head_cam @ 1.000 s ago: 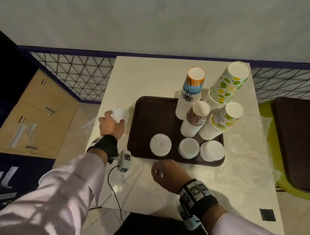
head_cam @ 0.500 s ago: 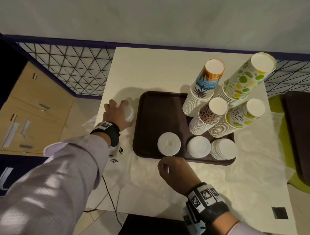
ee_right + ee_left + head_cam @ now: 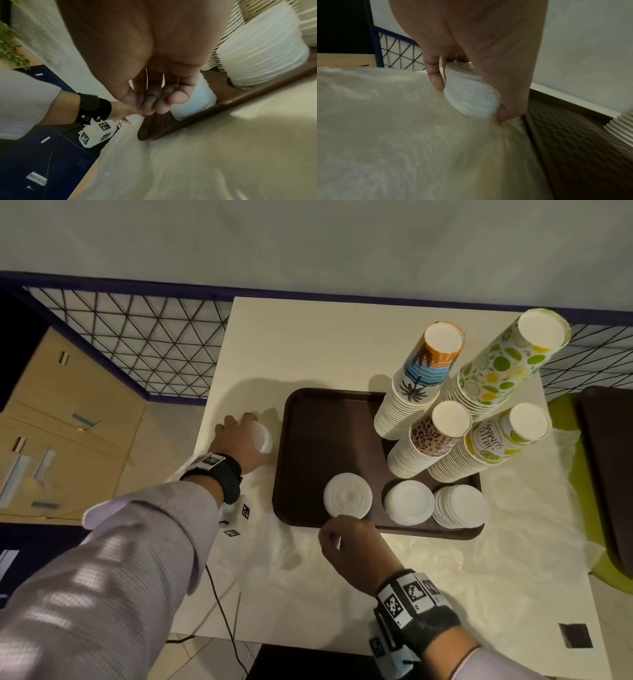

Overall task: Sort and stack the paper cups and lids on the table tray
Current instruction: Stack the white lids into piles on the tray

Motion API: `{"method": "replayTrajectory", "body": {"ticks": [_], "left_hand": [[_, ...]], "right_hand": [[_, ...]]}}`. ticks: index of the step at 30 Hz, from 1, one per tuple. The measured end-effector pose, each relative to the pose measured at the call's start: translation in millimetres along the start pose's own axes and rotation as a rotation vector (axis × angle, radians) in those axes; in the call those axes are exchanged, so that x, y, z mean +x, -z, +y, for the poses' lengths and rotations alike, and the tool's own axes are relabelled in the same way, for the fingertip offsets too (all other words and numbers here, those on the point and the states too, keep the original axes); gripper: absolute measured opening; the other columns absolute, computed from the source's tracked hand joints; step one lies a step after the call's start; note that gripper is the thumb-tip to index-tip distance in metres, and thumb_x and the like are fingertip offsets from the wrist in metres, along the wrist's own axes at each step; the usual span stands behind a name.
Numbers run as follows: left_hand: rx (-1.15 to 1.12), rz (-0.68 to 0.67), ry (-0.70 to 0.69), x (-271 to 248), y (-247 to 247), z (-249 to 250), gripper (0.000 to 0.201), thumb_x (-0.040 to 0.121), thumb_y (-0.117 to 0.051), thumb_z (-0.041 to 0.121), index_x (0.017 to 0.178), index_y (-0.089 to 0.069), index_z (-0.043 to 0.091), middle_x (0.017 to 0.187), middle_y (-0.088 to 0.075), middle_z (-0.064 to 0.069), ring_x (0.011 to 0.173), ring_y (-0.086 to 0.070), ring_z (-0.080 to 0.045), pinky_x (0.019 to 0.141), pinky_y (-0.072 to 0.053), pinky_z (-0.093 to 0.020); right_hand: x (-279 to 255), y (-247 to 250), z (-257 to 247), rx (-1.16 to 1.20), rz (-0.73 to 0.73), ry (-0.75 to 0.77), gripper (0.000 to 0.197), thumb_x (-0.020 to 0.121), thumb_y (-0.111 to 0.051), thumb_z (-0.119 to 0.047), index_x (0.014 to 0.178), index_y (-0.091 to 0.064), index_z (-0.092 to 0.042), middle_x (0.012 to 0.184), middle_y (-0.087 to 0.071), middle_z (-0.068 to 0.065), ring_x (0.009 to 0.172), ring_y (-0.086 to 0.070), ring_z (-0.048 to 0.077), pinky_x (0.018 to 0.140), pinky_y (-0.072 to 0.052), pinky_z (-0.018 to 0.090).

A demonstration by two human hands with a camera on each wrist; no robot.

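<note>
Left of the tray (image 3: 308, 440), your left hand (image 3: 239, 443) gripped a lid stack (image 3: 471, 97) for sorting | right hand (image 3: 352, 549) loosely curled, grasping nothing, at the tray's near edge.

Layout relative to the tray (image 3: 308, 440)

You have four cup stacks (image 3: 424, 440) in the tray's far right part, three lid stacks (image 3: 407, 501) along its near edge, your left hand (image 3: 239, 440) left of it, your right hand (image 3: 349, 546) just before it.

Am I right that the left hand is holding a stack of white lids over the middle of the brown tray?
Not quite: the left hand grips the stack of white lids beside the brown tray, over the table left of its rim, as the head view shows.
</note>
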State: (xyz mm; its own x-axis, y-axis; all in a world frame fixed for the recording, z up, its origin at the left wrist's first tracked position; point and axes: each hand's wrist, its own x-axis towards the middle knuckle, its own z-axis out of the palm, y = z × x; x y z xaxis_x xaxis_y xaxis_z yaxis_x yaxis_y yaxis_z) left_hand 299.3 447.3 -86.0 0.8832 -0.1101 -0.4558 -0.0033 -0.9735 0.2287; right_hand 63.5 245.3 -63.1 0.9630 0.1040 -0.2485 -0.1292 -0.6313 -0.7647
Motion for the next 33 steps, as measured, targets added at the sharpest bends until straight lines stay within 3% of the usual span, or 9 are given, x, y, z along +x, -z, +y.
{"method": "replayTrajectory", "body": {"ticks": [4, 10, 16, 21, 25, 28, 33], "left_hand": [[-0.117, 0.095, 0.017, -10.4, -2.1, -8.1, 0.102, 0.066, -0.089, 0.045, 0.147, -0.029, 0.029, 0.133, -0.041, -0.015, 0.120, -0.053, -0.042, 0.101, -0.052, -0.051], [-0.307, 0.217, -0.042, -32.9, 0.8, -13.2, 0.099, 0.068, -0.088, 0.031, 0.147, -0.030, 0.040, 0.135, -0.034, -0.010, 0.112, -0.060, -0.041, 0.103, -0.054, -0.047], [-0.474, 0.360, -0.072, -69.3, 9.2, -6.4, 0.094, 0.073, -0.085, 0.029, 0.147, -0.031, 0.049, 0.137, -0.033, -0.009, 0.108, -0.060, -0.035, 0.102, -0.054, -0.045], [-0.524, 0.343, -0.155, -96.6, 2.9, 6.7, 0.088, 0.074, -0.088, 0.032, 0.147, -0.040, 0.041, 0.138, -0.033, -0.006, 0.111, -0.053, -0.022, 0.097, -0.048, -0.032], [-0.561, 0.252, -0.270, -114.1, -2.2, 23.6, 0.088, 0.070, -0.091, 0.033, 0.144, -0.044, 0.036, 0.140, -0.032, -0.003, 0.116, -0.052, -0.018, 0.092, -0.050, -0.023], [-0.611, 0.207, -0.308, -123.2, -5.4, 32.2, 0.095, 0.067, -0.094, 0.023, 0.144, -0.043, 0.042, 0.140, -0.029, 0.001, 0.116, -0.058, -0.022, 0.095, -0.058, -0.032], [-0.521, 0.085, -0.363, -128.0, -7.6, 34.9, 0.117, 0.063, -0.098, 0.027, 0.154, -0.028, 0.051, 0.142, -0.028, -0.002, 0.128, -0.050, -0.023, 0.107, -0.051, -0.036]], "right_hand": [[13.0, 4.1, -4.4, -0.010, 0.023, 0.013, 0.017, 0.092, -0.051, -0.031, 0.092, -0.068, -0.029, 0.090, -0.066, -0.015, 0.081, -0.063, 0.004, 0.074, -0.055, 0.023], [33.6, 12.9, -12.0, 0.005, 0.129, 0.097, 0.012, 0.094, -0.062, -0.017, 0.099, -0.072, -0.019, 0.096, -0.070, -0.008, 0.086, -0.064, 0.005, 0.080, -0.054, 0.021], [56.8, 23.4, -33.6, 0.045, 0.238, 0.082, 0.020, 0.094, -0.063, -0.029, 0.112, -0.066, -0.021, 0.098, -0.062, -0.008, 0.081, -0.060, 0.005, 0.071, -0.052, 0.019], [76.5, 31.5, -58.8, 0.083, 0.246, -0.030, 0.044, 0.098, -0.055, -0.048, 0.131, -0.057, -0.020, 0.116, -0.059, -0.006, 0.098, -0.060, 0.006, 0.084, -0.053, 0.024], [87.8, 34.3, -72.3, 0.255, 0.072, -0.101, 0.061, 0.094, -0.053, -0.058, 0.142, -0.048, -0.021, 0.123, -0.062, -0.003, 0.104, -0.063, 0.012, 0.093, -0.054, 0.033], [90.5, 33.9, -75.1, 0.335, -0.021, -0.156, 0.063, 0.090, -0.065, -0.048, 0.144, -0.043, -0.023, 0.125, -0.061, 0.000, 0.107, -0.062, 0.016, 0.091, -0.053, 0.031], [88.3, 34.4, -70.2, 0.351, 0.026, -0.204, 0.054, 0.088, -0.068, -0.034, 0.136, -0.049, -0.019, 0.120, -0.062, -0.001, 0.105, -0.062, 0.015, 0.089, -0.055, 0.030]]}}
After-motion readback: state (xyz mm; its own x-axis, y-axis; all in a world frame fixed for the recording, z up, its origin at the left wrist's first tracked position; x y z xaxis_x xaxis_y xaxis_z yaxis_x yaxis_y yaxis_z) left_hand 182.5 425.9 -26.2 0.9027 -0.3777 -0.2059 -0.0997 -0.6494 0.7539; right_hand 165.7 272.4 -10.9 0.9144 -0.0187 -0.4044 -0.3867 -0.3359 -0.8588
